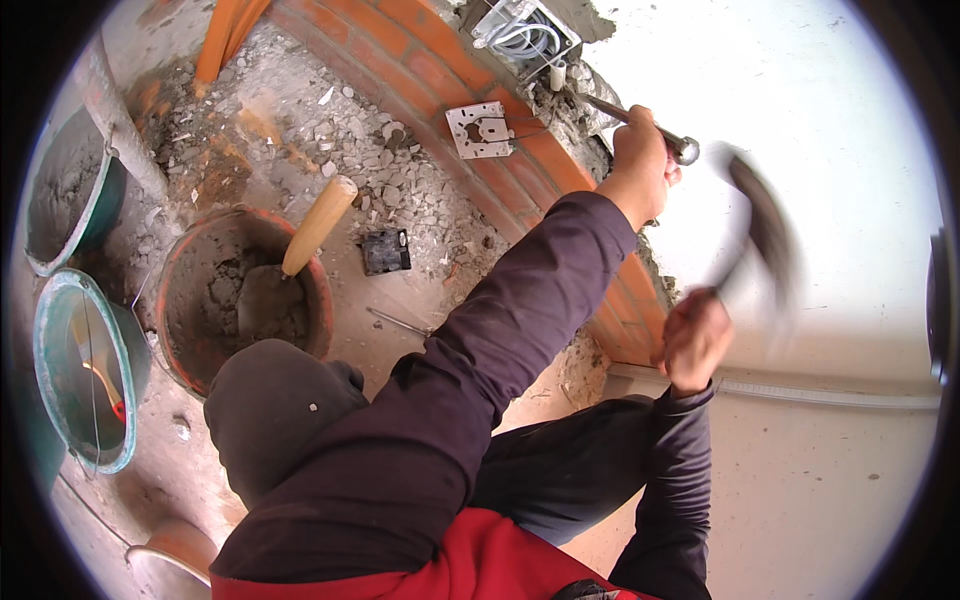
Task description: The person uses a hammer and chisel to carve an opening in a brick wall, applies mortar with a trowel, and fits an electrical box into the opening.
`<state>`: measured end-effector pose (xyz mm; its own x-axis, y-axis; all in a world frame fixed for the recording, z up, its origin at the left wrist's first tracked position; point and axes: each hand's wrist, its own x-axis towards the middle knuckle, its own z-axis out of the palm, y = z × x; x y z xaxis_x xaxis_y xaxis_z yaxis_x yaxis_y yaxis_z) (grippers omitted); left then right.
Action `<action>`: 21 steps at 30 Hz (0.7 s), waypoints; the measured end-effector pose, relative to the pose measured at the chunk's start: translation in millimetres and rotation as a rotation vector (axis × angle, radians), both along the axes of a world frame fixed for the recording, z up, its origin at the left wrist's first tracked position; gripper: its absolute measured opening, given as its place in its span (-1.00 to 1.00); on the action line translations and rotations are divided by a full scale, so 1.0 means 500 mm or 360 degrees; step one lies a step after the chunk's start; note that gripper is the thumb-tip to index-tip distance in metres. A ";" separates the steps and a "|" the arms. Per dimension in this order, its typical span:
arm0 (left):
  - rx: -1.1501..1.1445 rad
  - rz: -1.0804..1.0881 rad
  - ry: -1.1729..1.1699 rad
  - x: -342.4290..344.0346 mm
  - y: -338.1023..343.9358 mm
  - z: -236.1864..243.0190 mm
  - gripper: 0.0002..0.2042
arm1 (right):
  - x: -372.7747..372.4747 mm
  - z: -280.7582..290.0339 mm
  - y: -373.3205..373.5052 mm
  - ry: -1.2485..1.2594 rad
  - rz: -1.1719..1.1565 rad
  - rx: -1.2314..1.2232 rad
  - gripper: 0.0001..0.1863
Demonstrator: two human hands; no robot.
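My left hand (640, 165) is wrapped round a metal chisel (612, 108). The chisel's tip reaches the broken mortar edge (590, 125) beside the brickwork, and its round struck end sticks out past my fingers. In my right hand (697, 340), lower down, is the handle of a hammer (765, 220). The hammer's head is smeared by motion and stands apart from the chisel. Above the chisel tip, an opening in the wall holds a box with coiled grey cables (525, 42). A white metal mounting plate (480, 130) rests on the orange bricks (430, 75).
A mortar bucket (172, 330) with a wooden-handled trowel (320, 225) stands at left. Teal buckets (45, 335) are farther left, one holding a brush (102, 385). Rubble (370, 150), a black box (385, 251) and a screwdriver-like tool (398, 321) lie on the floor.
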<state>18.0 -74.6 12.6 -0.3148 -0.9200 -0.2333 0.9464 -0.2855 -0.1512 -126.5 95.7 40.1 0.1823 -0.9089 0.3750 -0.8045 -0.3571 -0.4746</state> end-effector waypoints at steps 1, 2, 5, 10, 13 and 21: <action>0.0045 -0.0012 0.0014 0.001 -0.017 -0.025 -0.75 | 0.011 -0.002 -0.005 -0.0139 -0.0141 0.0232 -0.36; 0.0094 -0.0022 0.0029 0.004 -0.025 -0.042 -0.74 | 0.026 -0.006 -0.012 -0.0275 -0.0280 0.0469 -0.38; -0.0011 -0.0076 -0.0109 -0.031 -0.008 -0.057 -0.76 | 0.020 -0.004 0.022 -0.0480 -0.0320 0.0259 -0.35; -0.0094 -0.0103 -0.0188 -0.054 0.045 0.001 -0.77 | 0.026 0.017 0.019 -0.0707 -0.0188 -0.0134 -0.17; -0.0076 -0.0094 -0.0203 -0.056 0.037 0.000 -0.73 | 0.021 0.020 0.015 -0.0741 -0.0245 -0.0163 -0.15; 0.0013 0.0030 0.0088 -0.035 0.014 -0.014 -0.72 | 0.023 0.020 0.023 -0.0882 -0.0177 -0.0164 -0.15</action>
<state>0.3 -67.8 5.6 -0.3099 -0.9241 -0.2235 0.9417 -0.2660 -0.2058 -114.9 107.3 50.1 -0.1614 -0.8650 0.4752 -0.4809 -0.3515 -0.8032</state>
